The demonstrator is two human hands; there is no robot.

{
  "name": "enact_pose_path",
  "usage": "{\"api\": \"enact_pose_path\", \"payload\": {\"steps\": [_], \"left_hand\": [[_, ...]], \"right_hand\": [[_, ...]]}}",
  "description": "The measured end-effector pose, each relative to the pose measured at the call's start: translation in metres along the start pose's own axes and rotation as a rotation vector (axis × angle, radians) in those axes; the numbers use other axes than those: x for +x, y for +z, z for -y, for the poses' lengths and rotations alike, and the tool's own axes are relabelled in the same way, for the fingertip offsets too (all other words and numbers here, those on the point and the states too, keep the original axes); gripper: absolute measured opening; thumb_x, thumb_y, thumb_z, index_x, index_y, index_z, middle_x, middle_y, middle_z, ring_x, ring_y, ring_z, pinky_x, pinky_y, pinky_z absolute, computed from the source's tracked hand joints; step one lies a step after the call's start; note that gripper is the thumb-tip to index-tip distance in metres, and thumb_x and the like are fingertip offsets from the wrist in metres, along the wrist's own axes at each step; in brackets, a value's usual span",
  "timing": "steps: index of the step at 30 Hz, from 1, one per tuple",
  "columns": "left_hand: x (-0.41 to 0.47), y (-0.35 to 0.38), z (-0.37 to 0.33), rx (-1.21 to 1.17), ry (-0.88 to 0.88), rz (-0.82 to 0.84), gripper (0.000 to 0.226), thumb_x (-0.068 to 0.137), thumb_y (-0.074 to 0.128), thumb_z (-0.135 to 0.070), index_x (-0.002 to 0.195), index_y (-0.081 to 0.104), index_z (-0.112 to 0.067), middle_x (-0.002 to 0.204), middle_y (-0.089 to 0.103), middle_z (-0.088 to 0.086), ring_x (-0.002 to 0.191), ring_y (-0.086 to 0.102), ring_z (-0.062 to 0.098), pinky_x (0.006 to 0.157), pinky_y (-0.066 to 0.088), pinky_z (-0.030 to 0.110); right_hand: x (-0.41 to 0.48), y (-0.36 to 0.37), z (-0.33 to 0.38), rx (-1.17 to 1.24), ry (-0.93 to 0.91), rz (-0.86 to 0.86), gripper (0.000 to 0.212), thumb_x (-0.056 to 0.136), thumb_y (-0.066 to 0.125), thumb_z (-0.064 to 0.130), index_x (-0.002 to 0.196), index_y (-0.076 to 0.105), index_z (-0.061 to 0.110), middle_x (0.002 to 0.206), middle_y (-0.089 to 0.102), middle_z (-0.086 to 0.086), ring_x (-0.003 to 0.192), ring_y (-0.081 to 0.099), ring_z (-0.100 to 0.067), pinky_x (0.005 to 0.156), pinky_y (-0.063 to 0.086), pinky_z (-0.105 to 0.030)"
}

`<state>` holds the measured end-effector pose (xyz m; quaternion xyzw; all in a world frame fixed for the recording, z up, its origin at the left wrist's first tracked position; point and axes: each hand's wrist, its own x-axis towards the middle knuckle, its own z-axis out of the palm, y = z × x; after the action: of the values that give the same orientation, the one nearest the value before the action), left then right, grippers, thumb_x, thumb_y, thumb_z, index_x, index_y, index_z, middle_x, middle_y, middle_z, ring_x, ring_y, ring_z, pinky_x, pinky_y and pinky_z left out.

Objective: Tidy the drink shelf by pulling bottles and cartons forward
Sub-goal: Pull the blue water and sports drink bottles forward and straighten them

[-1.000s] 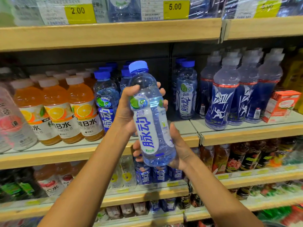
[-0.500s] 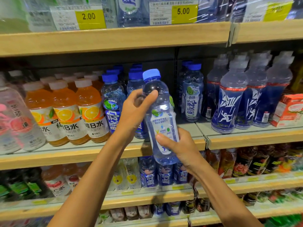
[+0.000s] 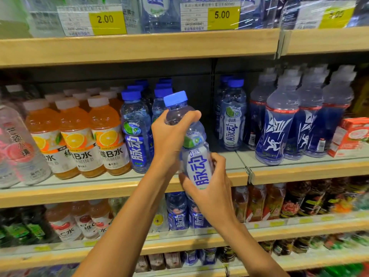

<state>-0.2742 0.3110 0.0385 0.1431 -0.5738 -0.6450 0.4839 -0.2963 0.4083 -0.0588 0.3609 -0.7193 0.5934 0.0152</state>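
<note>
A clear bottle with a blue cap and a white-and-blue label (image 3: pixel 196 162) is tilted in the air just in front of the middle shelf (image 3: pixel 119 188). My left hand (image 3: pixel 171 136) grips its shoulder below the cap. My right hand (image 3: pixel 209 188) grips its lower body from underneath, label facing me. Behind it on the shelf stand matching blue-cap bottles (image 3: pixel 136 132), with a dark gap to their right and two more of the same bottles (image 3: pixel 232 118) beyond the gap.
Orange vitamin-drink bottles (image 3: pixel 75 136) line the shelf's left part. Tall blue sports-drink bottles (image 3: pixel 279 124) and a red carton (image 3: pixel 351 134) fill the right section. A shelf above carries price tags (image 3: pixel 221 16); lower shelves hold several more bottles.
The bottle has been turned in my hands so its main label faces me again, and it has moved closer to the shelf. My right hand now wraps its lower body.
</note>
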Motion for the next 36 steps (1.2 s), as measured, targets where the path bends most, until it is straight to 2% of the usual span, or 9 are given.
{"api": "enact_pose_path", "payload": {"steps": [6, 10, 14, 16, 22, 25, 28, 31, 36], "left_hand": [[0.012, -0.017, -0.007, -0.242, -0.265, 0.411, 0.038, 0.054, 0.073, -0.025, 0.089, 0.068, -0.011, 0.087, 0.070, 0.007, 0.073, 0.067, 0.024, 0.066, 0.056, 0.031], [0.019, -0.018, -0.009, -0.548, -0.407, 0.760, 0.053, 0.050, 0.085, -0.023, 0.096, 0.063, -0.009, 0.090, 0.064, 0.006, 0.076, 0.064, 0.024, 0.072, 0.054, 0.031], [0.021, -0.010, -0.002, -0.787, -0.478, 0.945, 0.055, 0.056, 0.084, -0.022, 0.100, 0.055, -0.006, 0.090, 0.061, 0.007, 0.077, 0.062, 0.025, 0.075, 0.053, 0.034], [0.018, -0.008, 0.004, -0.848, -0.506, 1.021, 0.052, 0.061, 0.083, -0.022, 0.102, 0.055, -0.005, 0.091, 0.061, 0.008, 0.079, 0.062, 0.026, 0.076, 0.053, 0.036], [0.017, -0.018, 0.014, -0.661, -0.462, 0.937, 0.061, 0.051, 0.089, -0.037, 0.100, 0.068, -0.006, 0.093, 0.067, 0.008, 0.081, 0.067, 0.026, 0.081, 0.055, 0.038], [0.020, -0.027, 0.011, -0.395, -0.400, 0.789, 0.062, 0.060, 0.081, -0.055, 0.104, 0.073, -0.012, 0.104, 0.072, 0.008, 0.092, 0.070, 0.023, 0.080, 0.057, 0.037], [0.016, -0.030, 0.013, -0.084, -0.325, 0.559, 0.054, 0.088, 0.051, -0.054, 0.116, 0.065, -0.010, 0.099, 0.073, 0.008, 0.087, 0.069, 0.017, 0.074, 0.055, 0.028], [0.006, -0.039, 0.025, 0.162, -0.081, 0.327, 0.030, 0.096, 0.051, -0.028, 0.110, 0.065, -0.005, 0.095, 0.071, 0.008, 0.083, 0.065, 0.013, 0.078, 0.052, 0.028], [-0.013, -0.061, 0.053, 0.577, 0.363, 0.297, 0.017, 0.096, 0.056, -0.022, 0.103, 0.065, -0.011, 0.097, 0.070, -0.003, 0.090, 0.065, 0.007, 0.081, 0.051, 0.022]], "right_hand": [[0.022, -0.039, -0.001, 0.544, 0.226, 0.616, 0.060, 0.064, 0.079, 0.051, 0.112, 0.054, 0.026, 0.101, 0.073, 0.015, 0.095, 0.069, -0.005, 0.074, 0.053, -0.015], [0.032, -0.040, -0.009, 0.798, 0.375, 0.851, 0.093, 0.043, 0.091, 0.052, 0.120, 0.054, 0.014, 0.110, 0.072, -0.006, 0.101, 0.068, -0.022, 0.084, 0.056, -0.036], [0.037, -0.025, -0.008, 1.057, 0.318, 1.068, 0.051, 0.077, 0.076, 0.038, 0.122, 0.065, 0.017, 0.118, 0.069, -0.002, 0.111, 0.063, -0.016, 0.097, 0.049, -0.032], [0.037, -0.019, -0.004, 1.075, 0.280, 1.162, 0.049, 0.081, 0.071, 0.038, 0.124, 0.062, 0.015, 0.116, 0.068, -0.001, 0.110, 0.063, -0.015, 0.096, 0.049, -0.030], [0.033, -0.018, -0.009, 0.907, 0.345, 0.931, 0.085, 0.049, 0.090, 0.038, 0.121, 0.056, 0.008, 0.103, 0.066, -0.010, 0.093, 0.064, -0.025, 0.083, 0.051, -0.037], [0.035, -0.030, -0.001, 0.704, 0.179, 0.673, 0.041, 0.057, 0.080, 0.029, 0.096, 0.072, 0.039, 0.093, 0.074, 0.007, 0.088, 0.070, -0.010, 0.073, 0.054, -0.023], [0.043, -0.033, 0.005, 0.533, 0.067, 0.479, 0.023, 0.071, 0.080, 0.023, 0.092, 0.071, 0.025, 0.081, 0.073, 0.006, 0.076, 0.068, -0.008, 0.066, 0.051, -0.017], [0.050, -0.031, -0.001, 0.484, 0.013, 0.303, 0.029, 0.076, 0.076, 0.021, 0.102, 0.064, 0.023, 0.089, 0.074, 0.007, 0.081, 0.069, -0.007, 0.067, 0.051, -0.014], [0.070, -0.027, -0.018, 0.330, -0.009, 0.097, 0.069, 0.062, 0.073, 0.046, 0.118, 0.052, 0.011, 0.100, 0.067, 0.003, 0.083, 0.065, 0.004, 0.068, 0.047, -0.008]]}}
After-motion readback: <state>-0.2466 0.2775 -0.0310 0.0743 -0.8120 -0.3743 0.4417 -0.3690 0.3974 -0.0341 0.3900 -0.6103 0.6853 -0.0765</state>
